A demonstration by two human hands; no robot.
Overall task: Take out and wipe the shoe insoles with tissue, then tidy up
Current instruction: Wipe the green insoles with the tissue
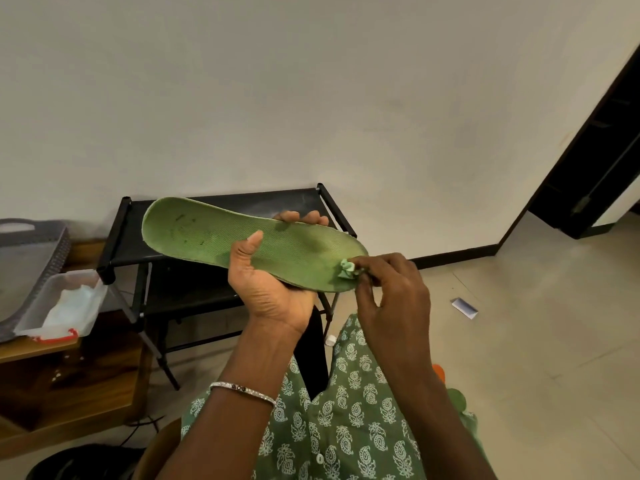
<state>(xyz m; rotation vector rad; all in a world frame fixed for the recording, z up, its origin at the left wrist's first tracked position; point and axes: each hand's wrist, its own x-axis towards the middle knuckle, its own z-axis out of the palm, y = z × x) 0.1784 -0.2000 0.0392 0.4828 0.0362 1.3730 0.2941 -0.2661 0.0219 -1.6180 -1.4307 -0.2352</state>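
- Head view looks down on two bare hands working in front of a black shoe rack (221, 202) that stands against a pale wall.
- Left hand (273, 271) sits near the centre of the frame, palm up under a green insole (242, 240), thumb lying over its near edge and fingertips curling over the far edge; it is closed around the insole's middle and carries it clear of the rack.
- Insole runs from about 10 o'clock, where its broad rounded end shows dark smudges, down toward 4 o'clock, where its other end meets the other hand. Its mesh-textured face is turned up toward the camera.
- Right hand (391, 299) is at 4 o'clock of the left, fingers pinched tight on a small crumpled tissue (347, 269), which looks green-tinged and is pressed against the insole's surface at that end.
- A silver bangle (242, 391) circles the left wrist, and green printed clothing (346, 410) fills the frame at 6 o'clock.
- At 9 o'clock a clear plastic tub (62, 306) with a red clip holds white tissue; it rests on a wooden table (41, 348), just beside a grey basket (31, 258).
- At 3 o'clock of the right hand, well apart, a small white slip of paper (464, 308) lies on the tiled floor (536, 341).
- A dark door frame (595, 161) stands at 2 o'clock.
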